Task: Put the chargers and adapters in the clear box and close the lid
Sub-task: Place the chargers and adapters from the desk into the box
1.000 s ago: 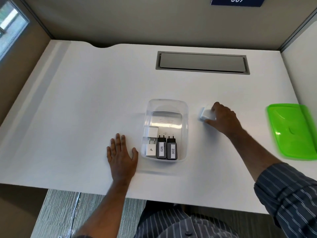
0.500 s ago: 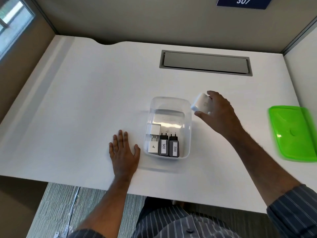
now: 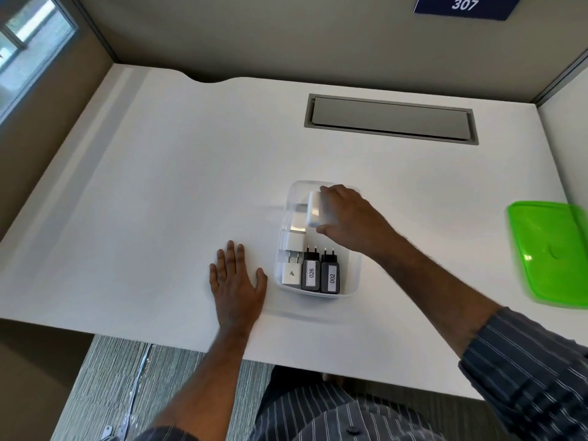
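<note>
1. Right hand (image 3: 348, 218) over the far half of the clear box (image 3: 353, 283), fingers wrapped around a white charger (image 3: 314, 209); held above the box floor, not yet set down.
2. Left hand (image 3: 237, 283) flat on the white desk (image 3: 159, 186) at 9 o'clock of the box, palm down, fingers spread, holding nothing, just beside the box wall; touching or not, hard to tell.
3. Already inside, along the near end: a white adapter (image 3: 292, 271), then two black chargers labelled 026 (image 3: 311, 271) and 002 (image 3: 331, 275), side by side, prongs toward 12 o'clock. Another white plug (image 3: 296, 240) just beyond the adapter.
4. Key relation: free floor space directly beneath the held charger, toward 12 o'clock of the packed row. Long axis of the held charger roughly along the 12-to-6 line, matching the box's long side, so probably a straight lowering with little turning.
5. Green lid (image 3: 550, 253) well apart at 3 o'clock of the box, near the desk's right edge; right hand clearly the nearer one for fetching it afterwards.
</note>
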